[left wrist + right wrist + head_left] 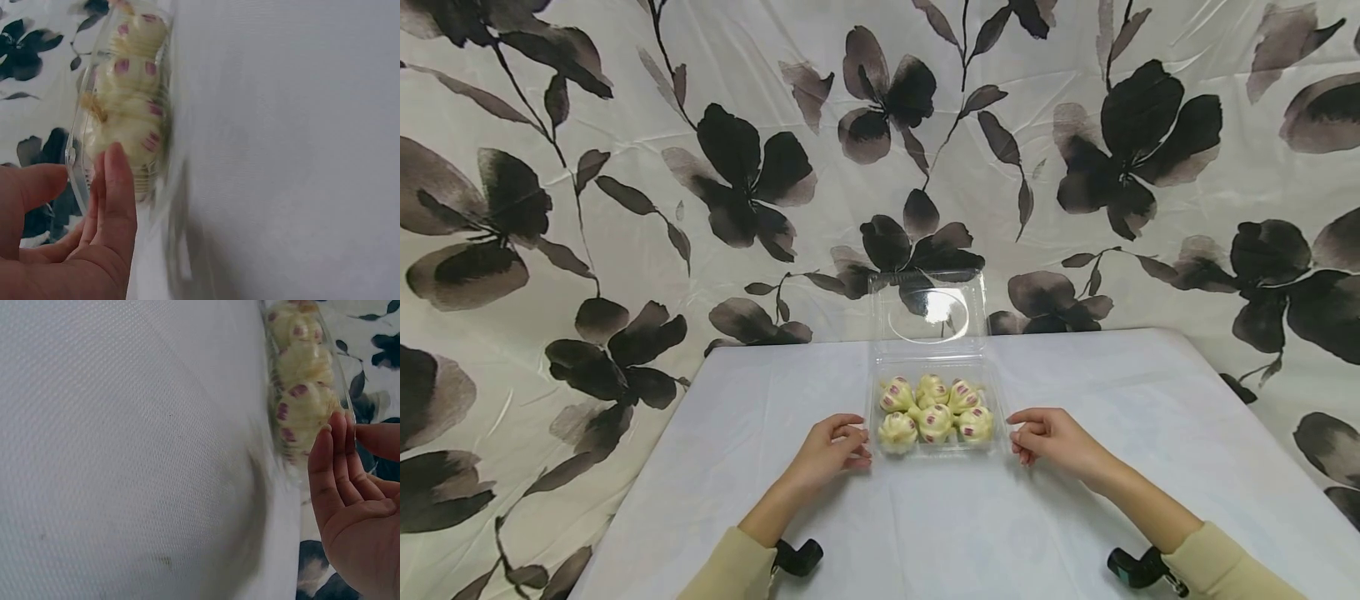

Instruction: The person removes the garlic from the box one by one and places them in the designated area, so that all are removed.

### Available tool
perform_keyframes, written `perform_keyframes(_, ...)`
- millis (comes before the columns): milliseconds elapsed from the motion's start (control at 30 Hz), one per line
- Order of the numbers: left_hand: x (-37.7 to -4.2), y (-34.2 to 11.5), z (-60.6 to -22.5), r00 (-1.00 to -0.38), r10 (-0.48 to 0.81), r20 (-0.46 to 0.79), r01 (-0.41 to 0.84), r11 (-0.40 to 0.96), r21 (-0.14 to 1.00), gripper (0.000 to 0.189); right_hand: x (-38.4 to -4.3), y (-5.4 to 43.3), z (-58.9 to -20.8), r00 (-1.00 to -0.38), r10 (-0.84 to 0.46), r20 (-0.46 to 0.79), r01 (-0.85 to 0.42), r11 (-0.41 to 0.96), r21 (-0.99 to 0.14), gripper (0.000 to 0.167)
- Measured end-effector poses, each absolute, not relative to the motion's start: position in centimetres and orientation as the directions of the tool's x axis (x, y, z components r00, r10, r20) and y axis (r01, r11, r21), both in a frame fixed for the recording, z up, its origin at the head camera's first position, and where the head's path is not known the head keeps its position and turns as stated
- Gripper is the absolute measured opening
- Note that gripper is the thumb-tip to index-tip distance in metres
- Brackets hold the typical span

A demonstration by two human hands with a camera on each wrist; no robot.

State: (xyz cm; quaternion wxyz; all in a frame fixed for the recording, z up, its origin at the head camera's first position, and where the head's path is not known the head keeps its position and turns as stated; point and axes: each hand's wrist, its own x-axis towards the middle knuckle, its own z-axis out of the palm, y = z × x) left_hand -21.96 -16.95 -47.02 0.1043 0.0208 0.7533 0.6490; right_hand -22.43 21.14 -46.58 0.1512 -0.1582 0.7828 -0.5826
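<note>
A clear plastic clamshell box [936, 454] lies on the table, its transparent lid [925, 337] raised at the back. Inside are several pale yellow, garlic-shaped pieces [936, 422] with purple-pink marks, set in two rows. My left hand [829, 450] is at the box's left side; the left wrist view has its thumb [47, 184] apart from its extended fingers [119, 187], near the rim. On the opposite side my right hand [1051, 437] has its fingertips close to the wall, fingers [322, 462] mostly straight in the right wrist view. Whether either hand touches the plastic is hard to tell.
A white cloth covers the table [760, 392]. Behind it and at both sides hangs a pale curtain [820, 208] with dark flowers. A black wrist device [800, 557] shows below the left sleeve, and another black device [1138, 568] beside the right sleeve.
</note>
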Motion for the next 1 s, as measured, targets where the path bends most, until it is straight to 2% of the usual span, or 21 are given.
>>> perform_keyframes(167,-23.0,-16.4,-47.0,-0.987,0.118,-0.109,-0.091,0.145,0.985,0.035,-22.4,21.3,-46.4,-0.895,-0.44,-0.075,-0.057,0.278,-0.959,0.042)
perform_keyframes(367,-23.5,-15.8,-46.8,-0.987,0.117,-0.109,-0.094,0.125,0.988,0.038,-22.1,21.2,-46.1,-0.893,-0.44,-0.094,-0.042,0.288,-0.957,0.043)
perform_keyframes(533,-23.7,-15.7,-46.9,-0.988,0.11,-0.106,-0.092,0.123,0.988,0.037,-22.0,21.2,-46.0,-0.905,-0.416,-0.088,-0.071,0.352,-0.933,0.045)
perform_keyframes(633,-23.7,-15.8,-46.9,-0.988,0.108,-0.108,-0.094,0.127,0.987,0.038,-22.0,21.2,-45.9,-0.918,-0.396,-0.007,-0.187,0.45,-0.873,0.043)
perform_keyframes(800,-23.4,-15.9,-46.8,-0.986,0.116,-0.123,-0.107,0.129,0.986,0.039,-22.0,20.9,-45.3,-0.911,-0.345,0.225,-0.404,0.638,-0.655,0.034)
perform_keyframes(900,-23.3,-16.0,-46.7,-0.983,0.129,-0.128,-0.112,0.125,0.986,0.039,-22.2,20.5,-44.7,-0.892,-0.338,0.3,-0.452,0.679,-0.579,0.035)
perform_keyframes(1000,-23.3,-16.0,-46.6,-0.982,0.137,-0.132,-0.115,0.124,0.986,0.04,-22.4,19.9,-44.1,-0.875,-0.367,0.316,-0.484,0.684,-0.546,0.039)
